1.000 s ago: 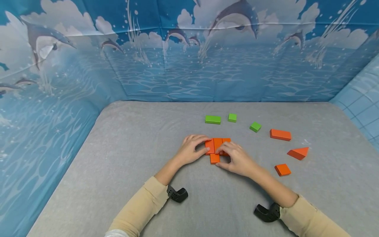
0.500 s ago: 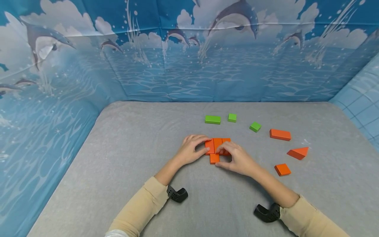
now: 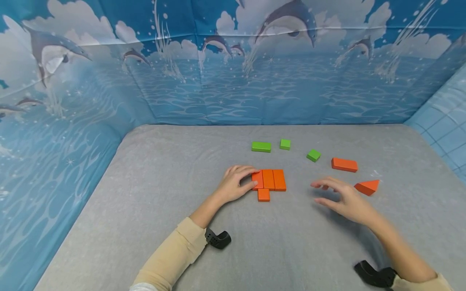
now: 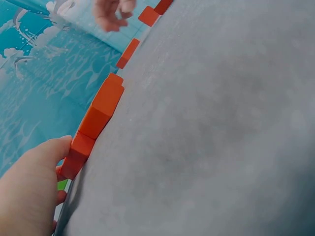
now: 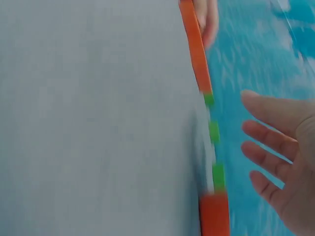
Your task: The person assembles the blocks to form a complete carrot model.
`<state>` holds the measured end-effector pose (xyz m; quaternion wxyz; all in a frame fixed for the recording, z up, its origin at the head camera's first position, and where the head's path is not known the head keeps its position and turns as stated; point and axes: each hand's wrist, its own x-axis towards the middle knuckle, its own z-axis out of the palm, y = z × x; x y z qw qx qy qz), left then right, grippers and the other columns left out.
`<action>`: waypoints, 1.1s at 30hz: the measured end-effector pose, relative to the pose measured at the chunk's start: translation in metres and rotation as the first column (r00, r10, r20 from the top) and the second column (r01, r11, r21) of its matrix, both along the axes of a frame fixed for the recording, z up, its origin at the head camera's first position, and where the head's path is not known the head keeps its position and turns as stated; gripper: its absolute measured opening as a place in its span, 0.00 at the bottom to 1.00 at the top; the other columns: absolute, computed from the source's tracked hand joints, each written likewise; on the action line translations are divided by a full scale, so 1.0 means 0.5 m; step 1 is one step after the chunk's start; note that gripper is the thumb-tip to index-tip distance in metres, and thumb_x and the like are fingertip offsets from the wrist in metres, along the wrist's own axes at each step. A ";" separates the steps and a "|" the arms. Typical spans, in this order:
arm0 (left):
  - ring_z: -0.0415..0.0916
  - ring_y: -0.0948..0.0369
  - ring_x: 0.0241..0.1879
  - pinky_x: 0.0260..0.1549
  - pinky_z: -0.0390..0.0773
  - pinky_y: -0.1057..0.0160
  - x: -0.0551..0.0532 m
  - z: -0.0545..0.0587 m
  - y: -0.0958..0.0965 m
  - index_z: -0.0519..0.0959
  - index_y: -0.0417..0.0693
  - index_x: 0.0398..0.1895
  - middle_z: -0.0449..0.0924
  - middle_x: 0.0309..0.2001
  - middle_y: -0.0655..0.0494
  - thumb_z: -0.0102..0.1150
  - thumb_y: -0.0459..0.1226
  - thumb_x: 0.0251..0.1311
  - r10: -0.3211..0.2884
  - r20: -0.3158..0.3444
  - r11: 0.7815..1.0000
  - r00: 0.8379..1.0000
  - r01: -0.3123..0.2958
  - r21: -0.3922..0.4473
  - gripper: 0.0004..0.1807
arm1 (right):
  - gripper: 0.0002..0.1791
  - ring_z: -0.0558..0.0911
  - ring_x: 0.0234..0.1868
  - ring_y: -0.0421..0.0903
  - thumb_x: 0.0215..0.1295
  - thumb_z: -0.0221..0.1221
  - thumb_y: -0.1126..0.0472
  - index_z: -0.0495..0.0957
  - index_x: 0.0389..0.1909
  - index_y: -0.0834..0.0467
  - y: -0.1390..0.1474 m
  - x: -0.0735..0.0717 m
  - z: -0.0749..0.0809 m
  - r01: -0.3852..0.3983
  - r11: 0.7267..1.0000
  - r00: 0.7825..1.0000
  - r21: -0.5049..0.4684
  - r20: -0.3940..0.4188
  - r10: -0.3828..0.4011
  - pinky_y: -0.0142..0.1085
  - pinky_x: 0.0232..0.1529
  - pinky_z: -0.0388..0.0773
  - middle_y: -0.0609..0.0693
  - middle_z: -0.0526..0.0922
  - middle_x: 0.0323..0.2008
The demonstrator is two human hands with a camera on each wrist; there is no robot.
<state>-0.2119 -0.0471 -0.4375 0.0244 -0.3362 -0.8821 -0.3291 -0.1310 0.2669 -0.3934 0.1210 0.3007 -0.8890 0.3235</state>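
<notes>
Fingers of the left hand point(image 3: 233, 184) pinch the leftmost orange block point(image 3: 259, 178), rest of the orange cluster point(image 3: 268, 179) at its 3 o'clock; right hand point(image 3: 347, 200) has fingers spread apart over the table point(image 3: 174, 169), orange wedge point(image 3: 367, 187) at 2 o'clock, green blocks point(image 3: 285, 144) around 10-11

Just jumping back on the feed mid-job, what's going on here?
A person's left grip holds the leftmost orange block of three lying side by side, with a small orange block at their near edge. The right grip, open and holding nothing, is above the gray cloth to their right. Farther right lie a loose orange bar and an orange wedge; three green blocks lie toward the far side.
</notes>
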 end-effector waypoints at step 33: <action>0.60 0.58 0.60 0.62 0.49 0.51 0.000 -0.003 0.000 0.73 0.56 0.58 0.70 0.59 0.58 0.53 0.47 0.61 0.007 -0.006 1.000 1.000 -0.007 -0.004 0.21 | 0.26 0.69 0.34 0.32 0.39 0.70 0.72 0.77 0.44 0.57 0.156 0.051 -0.060 0.071 0.997 0.991 0.007 0.114 -0.072 0.22 0.31 0.64 0.37 0.75 0.37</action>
